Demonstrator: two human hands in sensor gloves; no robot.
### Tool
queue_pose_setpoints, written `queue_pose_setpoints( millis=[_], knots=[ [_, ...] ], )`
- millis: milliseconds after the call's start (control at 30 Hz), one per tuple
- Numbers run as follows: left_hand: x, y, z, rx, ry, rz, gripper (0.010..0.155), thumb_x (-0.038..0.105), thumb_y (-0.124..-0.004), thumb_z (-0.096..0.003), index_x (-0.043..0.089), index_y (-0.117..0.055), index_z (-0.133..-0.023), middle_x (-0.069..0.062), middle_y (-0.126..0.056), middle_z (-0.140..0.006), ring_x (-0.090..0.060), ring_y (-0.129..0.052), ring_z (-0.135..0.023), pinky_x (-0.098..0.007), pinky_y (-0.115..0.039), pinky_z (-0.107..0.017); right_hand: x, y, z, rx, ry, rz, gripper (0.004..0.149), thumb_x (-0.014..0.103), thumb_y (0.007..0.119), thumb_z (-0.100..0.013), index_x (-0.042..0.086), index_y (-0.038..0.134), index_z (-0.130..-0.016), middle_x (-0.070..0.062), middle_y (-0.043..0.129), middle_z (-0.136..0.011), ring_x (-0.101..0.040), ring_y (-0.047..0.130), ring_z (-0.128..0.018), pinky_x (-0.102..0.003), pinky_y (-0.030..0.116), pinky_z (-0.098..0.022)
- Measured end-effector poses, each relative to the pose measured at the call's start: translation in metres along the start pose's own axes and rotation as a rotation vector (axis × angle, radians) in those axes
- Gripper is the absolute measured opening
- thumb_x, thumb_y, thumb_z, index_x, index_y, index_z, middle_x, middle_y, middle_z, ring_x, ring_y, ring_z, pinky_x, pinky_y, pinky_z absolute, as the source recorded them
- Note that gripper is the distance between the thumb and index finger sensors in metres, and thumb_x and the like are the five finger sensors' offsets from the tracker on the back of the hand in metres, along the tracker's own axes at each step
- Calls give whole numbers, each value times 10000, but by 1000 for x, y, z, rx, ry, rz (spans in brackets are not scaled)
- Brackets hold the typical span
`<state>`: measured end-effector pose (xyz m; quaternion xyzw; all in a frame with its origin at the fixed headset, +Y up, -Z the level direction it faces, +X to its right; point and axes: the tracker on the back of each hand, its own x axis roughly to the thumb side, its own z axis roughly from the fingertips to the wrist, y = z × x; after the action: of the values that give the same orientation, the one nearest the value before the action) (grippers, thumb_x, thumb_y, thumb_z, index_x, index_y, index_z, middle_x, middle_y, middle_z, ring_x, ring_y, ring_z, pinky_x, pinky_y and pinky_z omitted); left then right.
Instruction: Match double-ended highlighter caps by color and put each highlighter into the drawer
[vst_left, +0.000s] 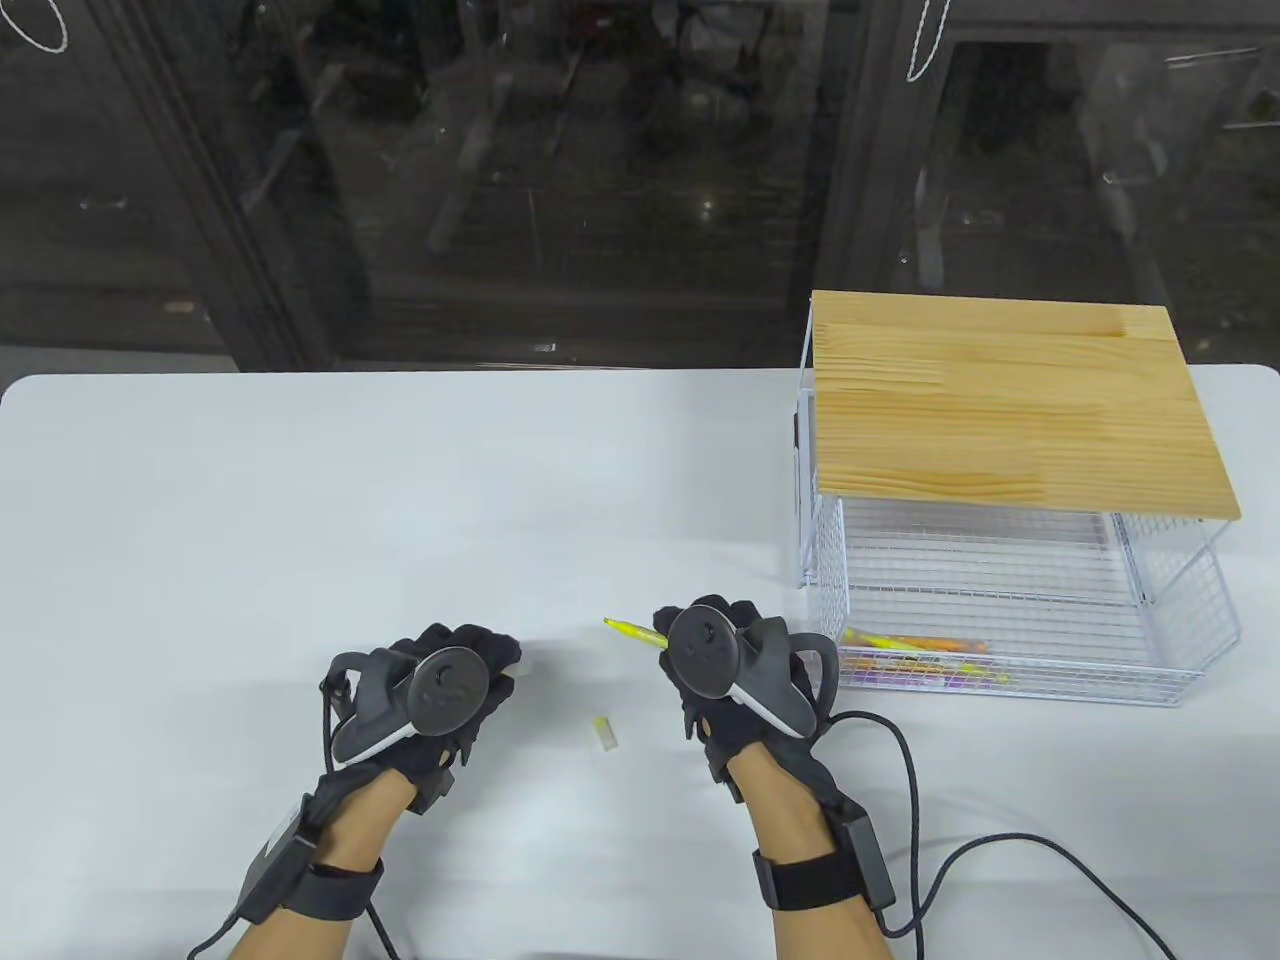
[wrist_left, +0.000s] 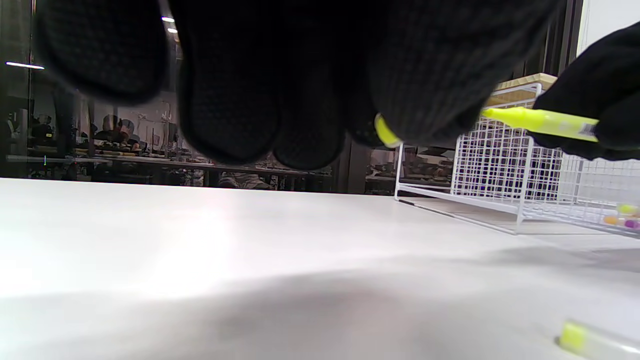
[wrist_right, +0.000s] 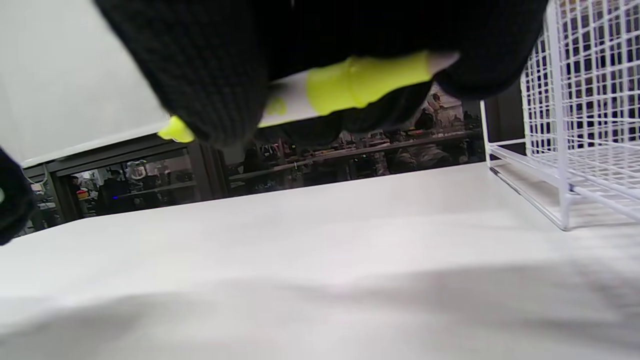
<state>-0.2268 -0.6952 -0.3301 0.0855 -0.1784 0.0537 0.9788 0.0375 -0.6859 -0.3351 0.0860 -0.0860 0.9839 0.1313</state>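
My right hand (vst_left: 690, 640) grips a yellow highlighter (vst_left: 632, 630) above the table; its bare tip points left, toward my left hand. In the right wrist view the fingers curl round the highlighter (wrist_right: 367, 81), and the yellow tip (wrist_right: 175, 131) sticks out to the left. My left hand (vst_left: 492, 655) hovers just over the table with its fingers curled. It pinches a small yellow cap (wrist_left: 386, 132), mostly hidden by the fingers (wrist_left: 227, 110). A second yellow-ended cap (vst_left: 605, 733) lies loose on the table between both hands. The white wire drawer (vst_left: 1010, 672) stands pulled out at the right.
The drawer slides under a wire frame with a wooden top (vst_left: 1010, 400) at the table's right. Several capped highlighters (vst_left: 920, 660) lie along the drawer's front wall. Black glove cables (vst_left: 930, 790) trail over the table near its front right edge.
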Motion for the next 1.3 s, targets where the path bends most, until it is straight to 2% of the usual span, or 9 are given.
queue_pose_setpoints(
  millis=[200,500,1300],
  knots=[
    [-2,0,1,2,-1,21,468,409,-896,-340,281,-926,-789,5,-1009,-805,-301,-1015,-604,-567,-846,-427,21,-1,5,-39,-103,15,458,366,933,-382,332,906,-838,13,922,-813,-278,912,-651,-493,771,-528],
    [0,-1,1,-6,-12,20,468,412,-895,-339,281,-927,-787,8,-1012,-800,-300,-1018,-600,-565,-849,-423,43,8,10,-23,-177,62,454,369,933,-382,341,909,-834,20,920,-816,-274,912,-657,-493,768,-535],
    [11,-8,0,-28,-52,12,470,397,-884,-347,287,-910,-804,6,-1009,-804,-297,-1020,-597,-563,-850,-422,54,15,13,15,-224,81,448,373,931,-383,350,914,-829,22,920,-815,-273,911,-660,-499,765,-542]
  ],
)
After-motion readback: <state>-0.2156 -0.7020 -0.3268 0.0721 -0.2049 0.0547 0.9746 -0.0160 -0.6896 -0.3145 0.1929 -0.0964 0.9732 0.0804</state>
